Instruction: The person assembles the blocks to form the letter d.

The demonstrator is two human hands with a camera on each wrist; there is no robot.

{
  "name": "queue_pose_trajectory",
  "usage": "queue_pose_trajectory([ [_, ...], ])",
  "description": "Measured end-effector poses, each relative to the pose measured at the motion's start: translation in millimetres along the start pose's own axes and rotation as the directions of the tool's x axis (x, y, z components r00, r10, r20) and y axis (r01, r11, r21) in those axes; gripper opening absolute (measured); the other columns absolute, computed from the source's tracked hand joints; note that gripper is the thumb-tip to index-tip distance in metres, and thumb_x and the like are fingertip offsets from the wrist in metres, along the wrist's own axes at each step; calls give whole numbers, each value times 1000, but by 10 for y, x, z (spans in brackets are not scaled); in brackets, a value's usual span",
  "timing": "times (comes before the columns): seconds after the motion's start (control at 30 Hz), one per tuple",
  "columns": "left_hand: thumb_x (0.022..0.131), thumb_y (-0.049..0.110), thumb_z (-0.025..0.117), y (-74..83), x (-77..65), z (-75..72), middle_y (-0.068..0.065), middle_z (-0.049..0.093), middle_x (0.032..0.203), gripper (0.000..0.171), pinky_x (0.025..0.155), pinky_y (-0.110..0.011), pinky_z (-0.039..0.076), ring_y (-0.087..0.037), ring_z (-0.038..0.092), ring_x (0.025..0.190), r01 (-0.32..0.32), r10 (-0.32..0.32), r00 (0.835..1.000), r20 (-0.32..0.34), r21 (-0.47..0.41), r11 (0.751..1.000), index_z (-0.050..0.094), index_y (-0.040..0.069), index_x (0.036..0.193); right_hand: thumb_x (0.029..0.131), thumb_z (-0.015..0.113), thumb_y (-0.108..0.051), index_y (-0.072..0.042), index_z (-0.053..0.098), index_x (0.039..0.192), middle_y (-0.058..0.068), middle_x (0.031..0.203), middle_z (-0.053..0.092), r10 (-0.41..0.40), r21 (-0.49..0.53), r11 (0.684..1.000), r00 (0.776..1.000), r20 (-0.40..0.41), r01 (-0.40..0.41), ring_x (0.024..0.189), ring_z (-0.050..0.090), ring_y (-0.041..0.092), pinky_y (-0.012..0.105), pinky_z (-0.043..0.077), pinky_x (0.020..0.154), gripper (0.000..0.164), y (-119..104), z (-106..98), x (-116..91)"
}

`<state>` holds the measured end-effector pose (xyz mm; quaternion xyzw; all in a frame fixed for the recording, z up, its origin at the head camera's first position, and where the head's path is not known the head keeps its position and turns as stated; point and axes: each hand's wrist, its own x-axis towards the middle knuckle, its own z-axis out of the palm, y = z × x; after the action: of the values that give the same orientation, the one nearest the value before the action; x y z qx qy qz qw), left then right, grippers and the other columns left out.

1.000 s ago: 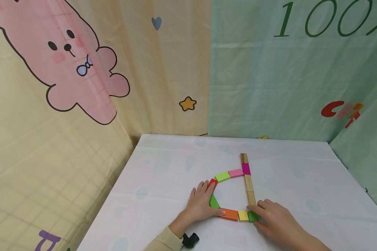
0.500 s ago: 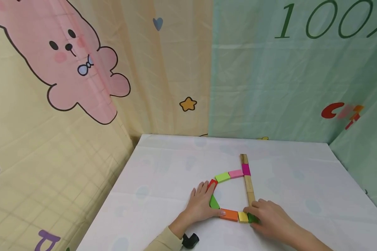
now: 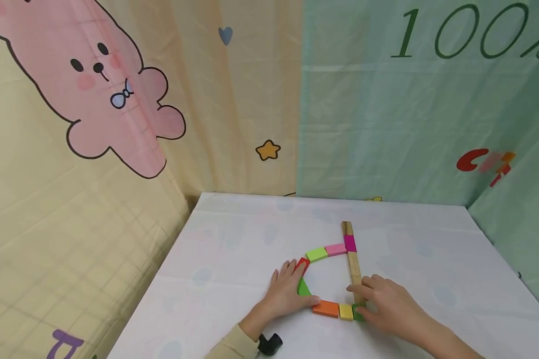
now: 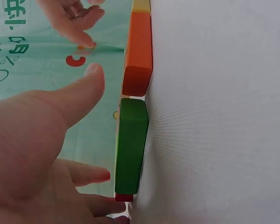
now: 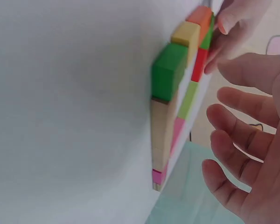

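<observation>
Coloured and plain wooden blocks lie end to end in a closed D-shaped outline. My left hand [image 3: 282,289] lies with spread fingers over the left side, fingertips at the red block [image 3: 302,264], beside the green block [image 3: 303,287], thumb near the orange block [image 3: 325,308]. At the lower right corner, my right hand [image 3: 388,304] hovers with loosely bent fingers over the dark green block [image 5: 169,70] and the plain wood strip [image 3: 354,269]. The right wrist view shows a gap between these fingers and the blocks. Between orange and dark green sits a yellow block [image 3: 346,312].
A lime block [image 3: 316,255] and a pink block [image 3: 336,249] form the top curve, meeting a magenta block [image 3: 350,243] in the straight side. A black object [image 3: 270,344] is at the left wrist. Printed curtains [image 3: 233,99] stand behind the white table [image 3: 206,309].
My right hand has shifted slightly, its fingers now farther up over the wood strip and off the dark green block. The left hand and the blocks stay in place; the head view drifts slightly.
</observation>
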<state>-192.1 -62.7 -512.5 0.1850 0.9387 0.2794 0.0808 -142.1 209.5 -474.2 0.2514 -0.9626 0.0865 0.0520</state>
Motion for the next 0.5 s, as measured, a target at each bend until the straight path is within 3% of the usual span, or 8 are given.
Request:
queue_pose_trajectory([
  [0.2,90,53,70,-5,18,-59,-16,28,162,84,116,-63,18,-38,23,149,-10,2,997,-75,-94,996,36,15,157,78,87,-27,-27,72,120,-13,95,59,-2,1,1000,989,-149,2,81,48,5,21,48,61,45,51,-119,40],
  [0.33,92,48,70,-15,33,-125,-15,29,162,80,114,-65,20,-39,23,148,-40,33,984,-174,-37,999,36,16,157,74,90,-24,-25,70,125,-9,110,63,-7,-14,1000,969,-249,4,95,57,10,29,57,71,54,118,-141,67],
  [0.5,92,48,70,-57,35,-246,-15,27,163,81,114,-65,20,-39,20,149,-40,54,967,-249,63,997,34,18,158,75,90,-20,-22,65,132,-3,120,61,-13,12,1000,940,-340,18,107,59,18,37,59,74,62,192,-164,104],
])
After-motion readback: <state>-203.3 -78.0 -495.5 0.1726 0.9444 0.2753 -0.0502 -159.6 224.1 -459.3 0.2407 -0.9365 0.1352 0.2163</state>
